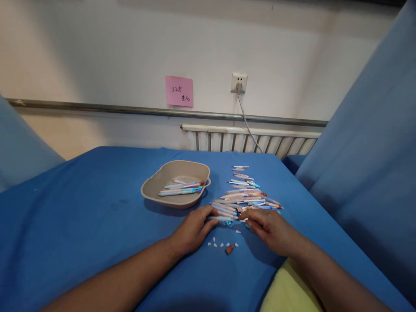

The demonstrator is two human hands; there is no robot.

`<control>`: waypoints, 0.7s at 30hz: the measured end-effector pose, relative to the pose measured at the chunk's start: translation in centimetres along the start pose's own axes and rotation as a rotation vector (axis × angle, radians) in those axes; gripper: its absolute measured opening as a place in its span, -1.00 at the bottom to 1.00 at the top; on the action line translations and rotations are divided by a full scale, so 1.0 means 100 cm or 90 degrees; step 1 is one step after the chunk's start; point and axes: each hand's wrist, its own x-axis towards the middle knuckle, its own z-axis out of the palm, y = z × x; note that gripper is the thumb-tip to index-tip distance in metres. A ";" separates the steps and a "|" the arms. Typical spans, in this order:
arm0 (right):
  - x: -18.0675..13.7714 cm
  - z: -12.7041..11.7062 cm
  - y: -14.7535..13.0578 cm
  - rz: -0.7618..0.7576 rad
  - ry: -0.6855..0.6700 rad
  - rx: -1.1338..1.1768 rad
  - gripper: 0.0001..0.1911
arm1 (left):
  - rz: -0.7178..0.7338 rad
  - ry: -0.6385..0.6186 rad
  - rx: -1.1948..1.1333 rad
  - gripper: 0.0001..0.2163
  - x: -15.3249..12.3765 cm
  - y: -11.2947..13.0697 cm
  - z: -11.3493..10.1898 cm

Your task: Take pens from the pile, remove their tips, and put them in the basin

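My left hand (195, 228) is closed, thumb and fingers pinching the left end of a pale pen (225, 218) held level. The fingers of my right hand (271, 229) close at the pen's other end, where a small dark part shows; its very tip is hidden by them. Just beyond both hands lies a heap of pens and refills (242, 197) in pastel colours. Nearer me on the blue cloth are several small white cone-shaped pieces (222, 245) and a brown piece (229, 249), perhaps a pen topper.
Left of the heap stands a beige basin (150, 200) with several pens (182, 189) inside. A blue cloth (107, 242) covers the table. Yellow fabric (289, 290) lies under my right forearm. Blue curtains (364, 143) hang at both sides, and a plugged-in cable (246, 121) runs down the wall.
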 end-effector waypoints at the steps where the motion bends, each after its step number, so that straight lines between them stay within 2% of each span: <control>1: 0.000 0.000 0.000 -0.002 -0.001 -0.001 -0.69 | -0.001 0.000 -0.001 -0.89 0.000 0.000 0.000; 21: -0.001 0.008 -0.009 -0.010 -0.027 -0.031 -0.71 | 0.009 -0.031 -0.021 -0.91 -0.007 0.008 0.007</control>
